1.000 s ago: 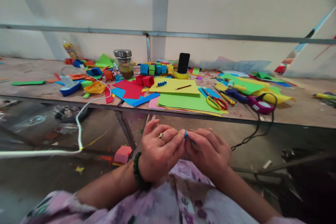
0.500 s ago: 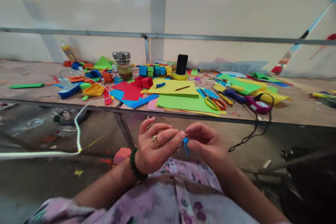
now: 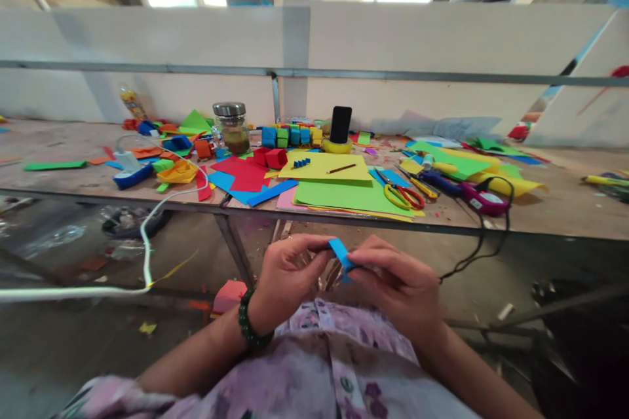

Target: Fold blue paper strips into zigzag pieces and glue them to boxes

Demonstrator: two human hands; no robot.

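A small folded strip of blue paper [image 3: 340, 253] is held between my two hands, in front of my body and below the table edge. My left hand [image 3: 293, 277] pinches its upper left end between thumb and forefinger. The lower right end is gripped by the thumb and fingers of my right hand [image 3: 397, 278], which hide part of it. Beyond my hands, on the table, lie green paper sheets [image 3: 339, 196] and a yellow sheet [image 3: 299, 173]. A small zigzag-folded blue paper piece [image 3: 301, 162] and a pencil [image 3: 341, 169] rest on the yellow one.
Scissors [image 3: 403, 195] lie right of the sheets, near a purple glue gun [image 3: 484, 200] with a dangling cord. Behind stand a phone [image 3: 341, 124], a lidded glass jar [image 3: 232, 131] and colourful paper cubes [image 3: 293, 137]. A white cable [image 3: 146, 242] hangs at the left.
More of the blue strip now shows between my hands. My left hand has turned from lying flat across to a thumb-and-forefinger pinch. The view has tilted slightly.
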